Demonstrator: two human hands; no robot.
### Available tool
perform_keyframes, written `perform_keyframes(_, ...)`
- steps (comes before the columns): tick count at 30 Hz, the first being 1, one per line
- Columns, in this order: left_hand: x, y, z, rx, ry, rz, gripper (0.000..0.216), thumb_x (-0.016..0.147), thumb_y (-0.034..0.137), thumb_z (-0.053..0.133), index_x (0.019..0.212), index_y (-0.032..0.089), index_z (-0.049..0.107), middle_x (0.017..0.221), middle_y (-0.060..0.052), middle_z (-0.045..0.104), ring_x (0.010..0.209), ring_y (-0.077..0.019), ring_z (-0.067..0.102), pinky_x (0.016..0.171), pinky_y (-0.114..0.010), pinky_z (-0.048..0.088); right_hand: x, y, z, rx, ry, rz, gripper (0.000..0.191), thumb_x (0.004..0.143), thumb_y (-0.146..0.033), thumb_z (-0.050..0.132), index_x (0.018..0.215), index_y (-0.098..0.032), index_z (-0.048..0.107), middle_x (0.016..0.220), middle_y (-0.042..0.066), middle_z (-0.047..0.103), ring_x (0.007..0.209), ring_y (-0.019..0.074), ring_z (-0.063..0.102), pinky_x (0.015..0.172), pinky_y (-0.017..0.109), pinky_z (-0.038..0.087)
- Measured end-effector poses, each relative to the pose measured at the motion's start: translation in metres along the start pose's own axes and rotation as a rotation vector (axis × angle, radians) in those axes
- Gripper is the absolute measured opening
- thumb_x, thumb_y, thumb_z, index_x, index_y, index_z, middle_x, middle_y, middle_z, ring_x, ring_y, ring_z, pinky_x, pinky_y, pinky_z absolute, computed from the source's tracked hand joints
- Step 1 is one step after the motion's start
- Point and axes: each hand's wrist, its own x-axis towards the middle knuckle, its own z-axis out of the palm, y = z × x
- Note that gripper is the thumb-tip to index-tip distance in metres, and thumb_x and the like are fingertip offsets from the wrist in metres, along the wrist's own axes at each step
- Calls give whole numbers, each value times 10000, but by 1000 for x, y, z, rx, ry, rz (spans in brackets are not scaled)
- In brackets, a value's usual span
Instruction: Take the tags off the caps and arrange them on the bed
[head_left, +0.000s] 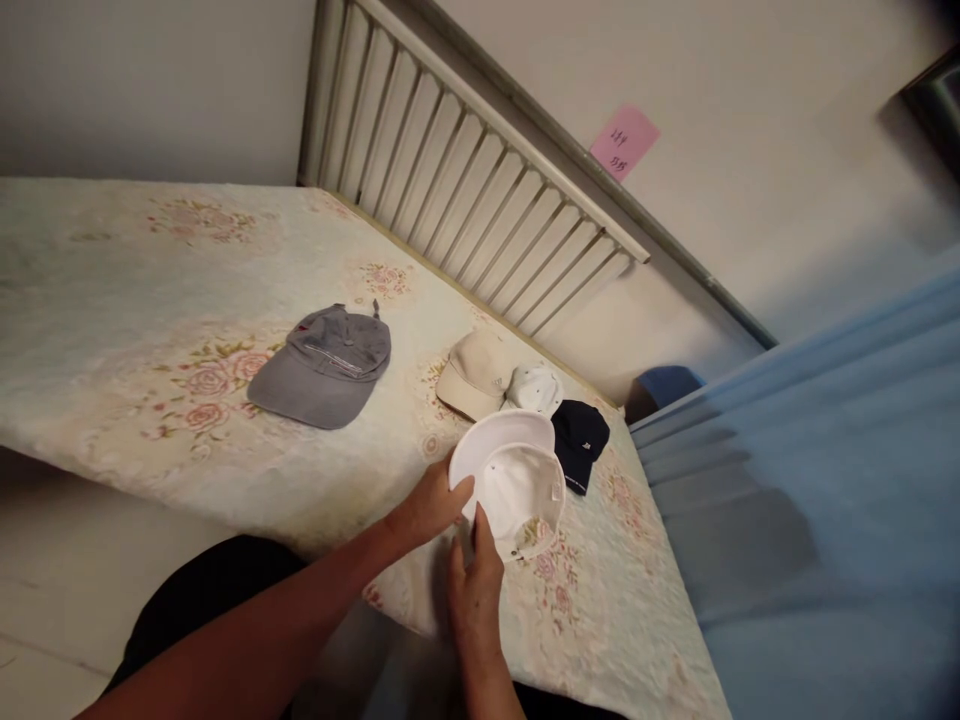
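A white baseball cap [517, 485] is held over the front part of the bed, its hollow inside turned toward me. My left hand [435, 503] pinches the brim, thumb on top. Lower down, my right hand [478, 575] grips the cap's near edge; part of its fingers is hidden behind the cap. Just beyond lie a beige cap [474, 372], a second white cap [535, 386] and a navy cap [581, 438], close together. Off to the left, a grey cap [327, 365] rests with its brim toward me.
A floral cover [90, 300] spreads over the bed. Along its far side stands a white radiator [457, 170] against the wall, with a pink note [625, 142] above. A blue curtain [825, 500] hangs at the right, near a dark blue object [667, 385].
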Motion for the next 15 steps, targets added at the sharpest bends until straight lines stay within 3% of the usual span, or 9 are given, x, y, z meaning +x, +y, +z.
perform_keyframes(6,1,10,-4,9,20,-9,375,774,187,478,1135,110,548,609,-9,602,473,-143,569,436,-229,448,-7,9,-9,6,-116,-12,435,854,-197,442,1276,-208,545,1240,81,616,1153,238,568,993,427,436)
perform_keyframes(15,3,1,-4,-27,17,6,414,791,212,486,1196,147,543,774,-37,653,558,-151,603,506,-261,499,11,-13,0,60,53,8,480,919,-329,412,1340,-105,469,1319,153,546,1240,263,498,1012,444,417)
